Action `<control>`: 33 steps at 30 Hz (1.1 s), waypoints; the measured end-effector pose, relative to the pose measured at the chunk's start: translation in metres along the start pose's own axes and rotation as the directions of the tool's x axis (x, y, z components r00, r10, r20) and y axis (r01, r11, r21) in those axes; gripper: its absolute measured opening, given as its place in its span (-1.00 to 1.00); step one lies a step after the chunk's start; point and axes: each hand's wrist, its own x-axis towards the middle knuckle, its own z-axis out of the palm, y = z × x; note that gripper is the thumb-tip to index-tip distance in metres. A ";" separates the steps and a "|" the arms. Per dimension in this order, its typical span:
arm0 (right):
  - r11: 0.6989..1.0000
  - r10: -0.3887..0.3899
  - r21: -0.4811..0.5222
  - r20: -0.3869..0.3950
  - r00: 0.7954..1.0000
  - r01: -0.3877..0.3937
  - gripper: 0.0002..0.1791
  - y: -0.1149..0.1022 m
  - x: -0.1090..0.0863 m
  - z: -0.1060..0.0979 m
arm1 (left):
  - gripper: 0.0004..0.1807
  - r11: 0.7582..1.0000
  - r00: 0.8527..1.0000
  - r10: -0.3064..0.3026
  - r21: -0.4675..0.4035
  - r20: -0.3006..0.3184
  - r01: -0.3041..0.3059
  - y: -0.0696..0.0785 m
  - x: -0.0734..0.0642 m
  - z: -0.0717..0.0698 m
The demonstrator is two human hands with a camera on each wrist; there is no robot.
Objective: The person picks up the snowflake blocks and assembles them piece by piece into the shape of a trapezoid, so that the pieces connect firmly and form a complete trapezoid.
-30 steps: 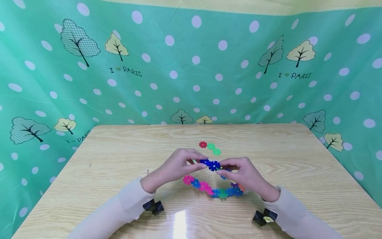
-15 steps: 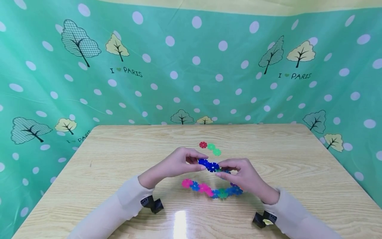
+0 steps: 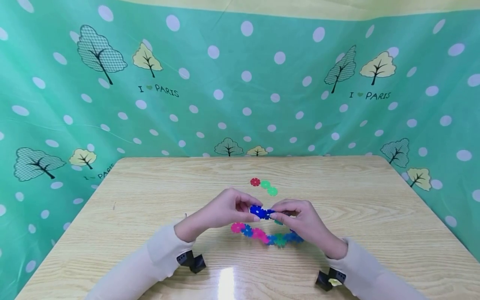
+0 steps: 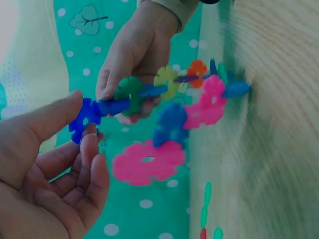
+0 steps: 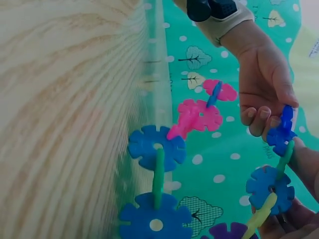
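Slotted plastic flower discs form a long chain that curves round on itself. At one end, my left hand (image 3: 228, 210) pinches a dark blue disc (image 3: 256, 211) between thumb and fingers. My right hand (image 3: 303, 216) pinches the chain right beside it, around the second dark blue disc (image 4: 112, 106) and the green disc (image 4: 129, 94). Beyond those, the left wrist view has a yellow disc (image 4: 167, 82) and an orange disc (image 4: 197, 73). The opposite end is a pink disc (image 4: 149, 162), hanging loose below the hands. Larger blue discs (image 5: 155, 147) make up the low bend near the table.
Farther back on the wooden table (image 3: 168, 179) lie a red disc (image 3: 255, 182) and two light green discs (image 3: 272, 191) in a row. A green dotted curtain (image 3: 240, 104) hangs behind the table. Each wrist carries a small black camera (image 3: 192, 261).
Both hands stay close together, with the left one slightly lower now. The second dark blue disc has turned more edge-on in the head view. The chain's loose pink end has swayed a little.
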 end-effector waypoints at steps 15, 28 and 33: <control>0.992 -0.071 0.101 -0.043 0.997 0.075 -0.87 -0.001 -0.004 0.005 | -0.67 0.998 0.997 0.009 0.066 -0.077 -0.004 -0.003 -0.007 0.013; 0.990 -0.104 0.095 -0.060 0.993 0.109 -0.86 -0.003 -0.005 0.009 | -0.67 0.986 0.994 0.088 0.150 -0.069 -0.077 0.001 -0.008 0.020; 0.992 -0.086 0.089 -0.063 0.994 0.092 -0.87 0.000 -0.004 0.006 | -0.67 0.987 0.993 0.082 0.142 -0.081 -0.070 0.000 -0.004 0.021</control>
